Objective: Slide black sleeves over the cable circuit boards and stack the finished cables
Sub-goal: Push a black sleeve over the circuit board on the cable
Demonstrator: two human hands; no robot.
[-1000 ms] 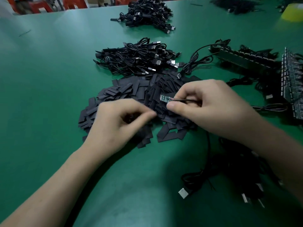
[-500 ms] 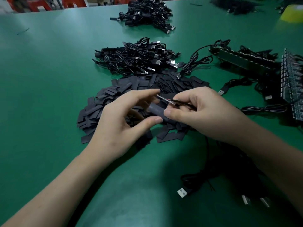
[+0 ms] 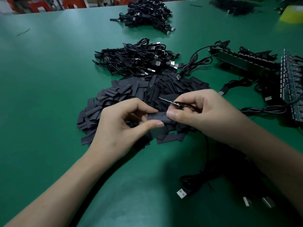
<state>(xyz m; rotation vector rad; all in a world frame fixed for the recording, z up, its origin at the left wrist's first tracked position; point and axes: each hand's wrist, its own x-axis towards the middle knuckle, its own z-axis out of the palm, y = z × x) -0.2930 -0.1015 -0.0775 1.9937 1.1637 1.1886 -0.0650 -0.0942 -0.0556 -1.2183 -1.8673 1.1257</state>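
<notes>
At centre, left hand [image 3: 124, 126] pinches black sleeve [image 3: 158, 117] between thumb and forefinger. Right hand [image 3: 201, 115] sets thumb on sleeve's other end, curled fingers pinching circuit board [image 3: 167, 100] at its cable end. We see board's tip pointing left, just above sleeve, not yet inside. Both hands hover over heap of loose sleeves [image 3: 124, 94] on green table [image 3: 49, 79]. Beyond heap, stack of coiled cables [image 3: 136, 59]; second bundle [image 3: 147, 12] farther back. At right, we note racks of boards [image 3: 291, 82]; near right forearm, USB plug [image 3: 182, 193].
</notes>
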